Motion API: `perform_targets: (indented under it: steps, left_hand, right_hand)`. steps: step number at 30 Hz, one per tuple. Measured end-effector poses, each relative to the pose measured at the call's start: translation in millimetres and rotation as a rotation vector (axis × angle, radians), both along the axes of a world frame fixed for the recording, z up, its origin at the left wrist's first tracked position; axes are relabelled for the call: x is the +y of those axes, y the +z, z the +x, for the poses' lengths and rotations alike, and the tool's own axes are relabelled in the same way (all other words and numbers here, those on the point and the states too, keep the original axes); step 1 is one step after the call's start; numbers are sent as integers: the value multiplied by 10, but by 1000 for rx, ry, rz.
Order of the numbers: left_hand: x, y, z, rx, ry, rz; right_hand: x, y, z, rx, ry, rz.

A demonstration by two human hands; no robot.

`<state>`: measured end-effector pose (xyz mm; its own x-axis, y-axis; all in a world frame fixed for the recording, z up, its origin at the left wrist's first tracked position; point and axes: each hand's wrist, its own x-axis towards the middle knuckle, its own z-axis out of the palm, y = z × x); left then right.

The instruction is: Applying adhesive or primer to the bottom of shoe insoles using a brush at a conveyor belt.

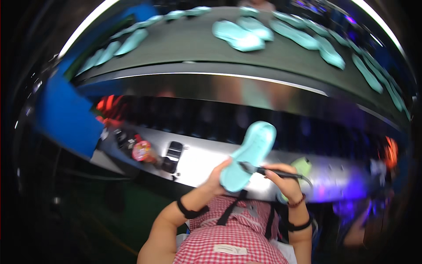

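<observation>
Panel (66, 110): flat and bright blue, at the left of the frame.
Left-hand soles (132, 42): slim, pale turquoise pieces along the upper left of the dark, matte belt (184, 44); whether they have been worked on cannot be told.
Round container (141, 151): red and pink, blurred, left of centre on the brushed, metallic-looking tabletop (195, 154).
Black object (172, 157): boxy and glossy, just beside the container.
Left hand (216, 178): clamped on the held sole's lower left edge.
Held sole (255, 147): at frame centre, tilted, rounded at both ends, smooth turquoise, perhaps foam or rubber.
Stage: this piece looks in mid-work, with a tool tip over its face; how much is left on it cannot be judged.
Tool (281, 173): slim black handle, flat dark tip, apparently corded; contact with the sole is unclear.
Right hand (285, 180): closed round the handle, apart from the left.
Green piece (302, 166): rounded, partly hidden behind the right hand.
Right-hand soles (367, 74): more turquoise pieces, upper right, likewise of unclear status.
</observation>
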<state>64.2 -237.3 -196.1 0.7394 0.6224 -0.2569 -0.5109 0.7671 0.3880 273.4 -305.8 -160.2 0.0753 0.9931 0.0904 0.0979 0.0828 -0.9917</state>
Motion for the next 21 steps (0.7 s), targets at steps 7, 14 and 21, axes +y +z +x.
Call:
perform_targets:
  steps: [7,14,21]
  left_hand:
    - [-76,-205,138,44,-35,-59]
    - [-214,-245,285,-147,125,383]
    - [14,-274,270,-48,78,302]
  right_hand:
    - [195,-23,-16,-319,-404,226]
    - [244,-50,-312,-775,-179,773]
    - [277,-62,-243,-376,-183,419]
